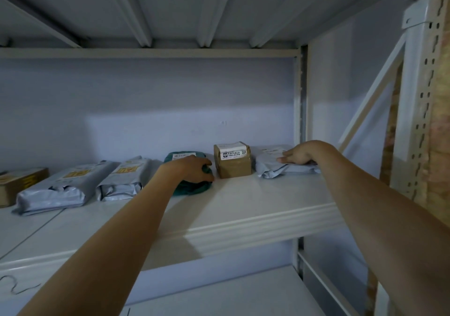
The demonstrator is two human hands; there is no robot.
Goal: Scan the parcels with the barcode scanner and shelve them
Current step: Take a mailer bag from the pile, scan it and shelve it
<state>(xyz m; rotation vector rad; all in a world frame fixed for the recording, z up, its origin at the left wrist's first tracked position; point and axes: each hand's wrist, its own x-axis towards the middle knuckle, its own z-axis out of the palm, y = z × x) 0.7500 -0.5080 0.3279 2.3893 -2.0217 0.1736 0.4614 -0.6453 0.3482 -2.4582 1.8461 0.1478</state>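
A: Start from the box (233,160) — small, brown cardboard, squarish, taped, with a white printed label on top. It sits upright on the white metal shelf (243,208), toward the back.

B: And the hands?

A: The left hand (194,169) is just left of the box, lying over a green pouch (192,186) — soft, rounded, crinkled plastic. The fingers curl down over its right edge, so it looks like a loose hold on the pouch.

B: The right?

A: The right hand (300,156) is just right of the box, palm down and fingers nearly flat on a grey mailer (285,168), a limp, wrinkled plastic bag with a folded front edge. It presses rather than grasps; fingers are spread, not closed round anything.

B: Anything further along?

A: Left of the box, beyond the pouch, two more grey bags (97,181) lie side by side, flat and glossy, each with a yellow label. Furthest left is the corner of a carton (17,184) at the frame edge. No scanner shows.
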